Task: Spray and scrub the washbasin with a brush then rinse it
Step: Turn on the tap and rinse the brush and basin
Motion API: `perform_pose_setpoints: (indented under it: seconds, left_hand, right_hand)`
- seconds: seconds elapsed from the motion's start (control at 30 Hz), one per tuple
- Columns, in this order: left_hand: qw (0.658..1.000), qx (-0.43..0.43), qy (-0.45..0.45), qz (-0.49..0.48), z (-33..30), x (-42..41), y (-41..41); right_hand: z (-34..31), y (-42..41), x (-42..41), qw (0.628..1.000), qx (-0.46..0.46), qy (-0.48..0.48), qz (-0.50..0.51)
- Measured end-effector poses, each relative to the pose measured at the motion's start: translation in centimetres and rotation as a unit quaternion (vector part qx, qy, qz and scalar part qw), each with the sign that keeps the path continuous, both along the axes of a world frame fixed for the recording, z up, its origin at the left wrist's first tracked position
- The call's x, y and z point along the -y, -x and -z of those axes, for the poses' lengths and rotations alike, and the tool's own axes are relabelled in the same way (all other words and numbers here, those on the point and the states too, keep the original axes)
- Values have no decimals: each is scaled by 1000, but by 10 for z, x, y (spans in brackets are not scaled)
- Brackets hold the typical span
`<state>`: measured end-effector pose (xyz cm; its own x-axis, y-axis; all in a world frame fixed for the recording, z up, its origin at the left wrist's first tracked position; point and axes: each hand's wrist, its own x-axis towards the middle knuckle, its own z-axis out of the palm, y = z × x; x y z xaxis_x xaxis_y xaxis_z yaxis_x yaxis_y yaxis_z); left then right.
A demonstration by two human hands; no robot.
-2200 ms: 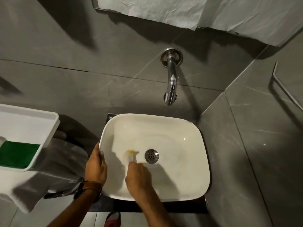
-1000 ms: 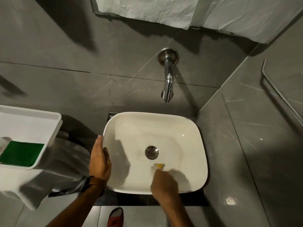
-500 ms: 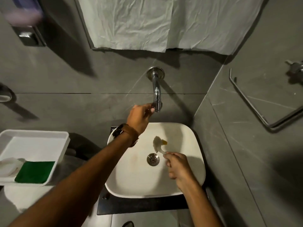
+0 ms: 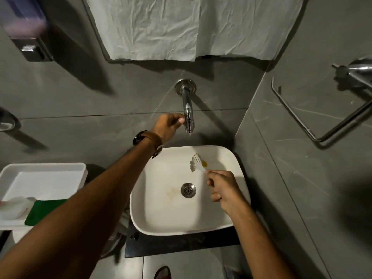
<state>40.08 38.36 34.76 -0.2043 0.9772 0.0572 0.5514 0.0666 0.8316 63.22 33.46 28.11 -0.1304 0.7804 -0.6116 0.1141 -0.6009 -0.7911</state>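
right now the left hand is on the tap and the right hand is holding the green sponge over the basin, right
Not quite. The left hand is on the tap, but the right hand holds a white brush over the basin, not the sponge. The head view shows the green sponge lying in the tray to the left.
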Motion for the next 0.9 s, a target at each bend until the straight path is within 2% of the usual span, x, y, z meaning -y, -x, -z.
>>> perform_pose_setpoints:
  seconds: [0.17, 0.33, 0.5, 0.63, 0.9]
  left_hand:
    - [999, 38, -8, -36, -4, 3, -4]
    - [994, -28, -8, -109, -10, 8, -18]
    - [985, -106, 19, -136, -20, 5, -32]
    - [987, -87, 61, -124, -28, -1, -28]
    - [988, -36, 74, -129, -28, -4, -32]
  right_hand:
    - [-3, 9, 0, 1000, -23, 9, -8]
    - [-10, 20, -6, 1000, -9, -23, -19]
    - [-20, 31, -15, 996, 23, -72, -40]
    - [-23, 30, -18, 995, 26, -88, -42]
    - [-17, 25, -22, 997, -4, -74, -38]
